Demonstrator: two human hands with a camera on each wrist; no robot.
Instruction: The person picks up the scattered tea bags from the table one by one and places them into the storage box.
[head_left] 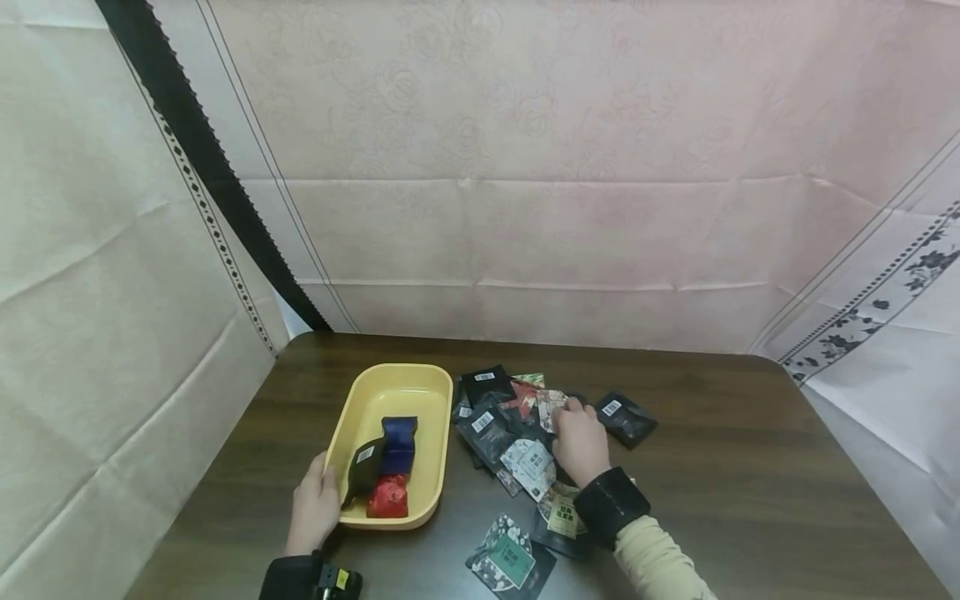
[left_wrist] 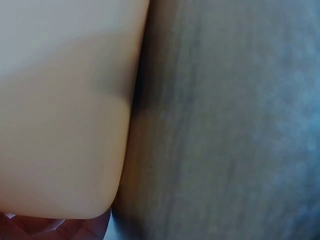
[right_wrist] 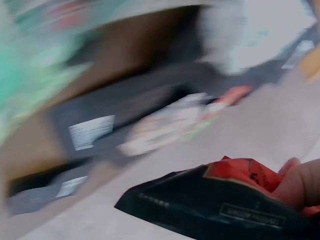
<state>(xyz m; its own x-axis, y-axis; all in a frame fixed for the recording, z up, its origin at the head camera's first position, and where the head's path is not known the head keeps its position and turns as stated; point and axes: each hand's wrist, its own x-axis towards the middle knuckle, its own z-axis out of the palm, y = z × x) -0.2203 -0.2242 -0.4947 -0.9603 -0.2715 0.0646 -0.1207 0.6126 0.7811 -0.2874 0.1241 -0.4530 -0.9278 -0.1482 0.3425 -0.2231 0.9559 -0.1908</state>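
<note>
Your right hand [head_left: 581, 442] pinches a dark green-and-red foil packet [right_wrist: 200, 205] by its red end, at the packet pile [head_left: 487, 433] right of the yellow tray [head_left: 408, 392]. It should prove light, soft and slick, its contents perhaps crushable; a flat edge seems the safest hold. Your left hand [head_left: 315, 504] grips the tray's left side; blue, red and dark packets [head_left: 399, 446] lie inside.
</note>
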